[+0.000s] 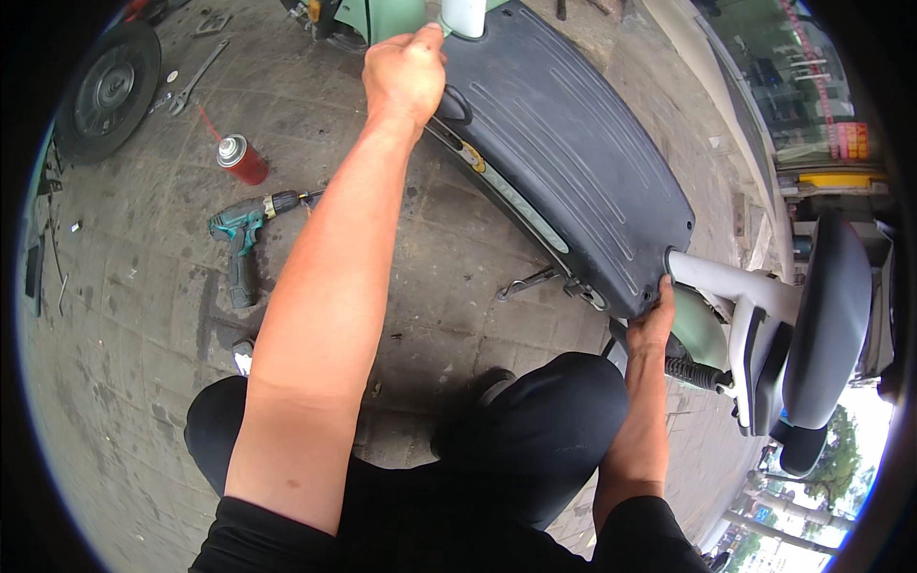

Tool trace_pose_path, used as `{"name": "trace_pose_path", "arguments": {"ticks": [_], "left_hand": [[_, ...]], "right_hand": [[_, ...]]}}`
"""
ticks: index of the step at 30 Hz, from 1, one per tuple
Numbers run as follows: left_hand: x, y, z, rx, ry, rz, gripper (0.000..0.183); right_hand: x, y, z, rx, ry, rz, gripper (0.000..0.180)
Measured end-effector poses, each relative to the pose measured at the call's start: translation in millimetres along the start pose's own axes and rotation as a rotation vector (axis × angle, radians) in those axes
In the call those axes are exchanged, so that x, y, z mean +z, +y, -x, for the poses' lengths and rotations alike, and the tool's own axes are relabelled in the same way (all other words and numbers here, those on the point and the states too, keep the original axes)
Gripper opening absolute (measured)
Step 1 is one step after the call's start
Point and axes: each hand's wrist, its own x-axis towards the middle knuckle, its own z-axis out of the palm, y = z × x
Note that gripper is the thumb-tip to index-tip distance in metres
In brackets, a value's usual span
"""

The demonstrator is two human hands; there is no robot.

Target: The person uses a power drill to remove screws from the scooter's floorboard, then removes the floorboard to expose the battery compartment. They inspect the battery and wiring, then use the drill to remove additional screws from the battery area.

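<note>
In front of me stands an electric scooter with a dark ribbed plastic footboard (551, 136). My left hand (405, 79) is curled at the footboard's front corner, beside the white tube (463, 18) and a green panel (394, 21). Its fingertips are hidden. At the rear corner, my right hand (652, 319) has the thumb on the footboard's edge, near a bolt hole, with its fingers underneath. A white frame tube (731, 276) rises from that end towards the black seat (827, 322). Below the footboard's near edge runs a light green side strip (526, 208).
On the paved floor (430, 301) to the left lie a teal cordless drill (247, 229), a red spray can (243, 161) with a straw and an adjustable wrench (197, 79). Beyond them is a wheel with a tyre (111, 89). The scooter's kickstand (529, 283) reaches out towards my knees.
</note>
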Motion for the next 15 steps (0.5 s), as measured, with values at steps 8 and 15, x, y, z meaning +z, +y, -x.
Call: {"name": "trace_pose_path", "arguments": {"ticks": [8, 15], "left_hand": [[-13, 17, -26, -0.231, -0.043, 0.346, 0.034], [-46, 29, -24, -0.266, -0.007, 0.876, 0.037]], "right_hand": [[32, -80, 53, -0.185, 0.060, -0.046, 0.052], [64, -165, 111, -0.470, -0.048, 0.041, 0.037]]}}
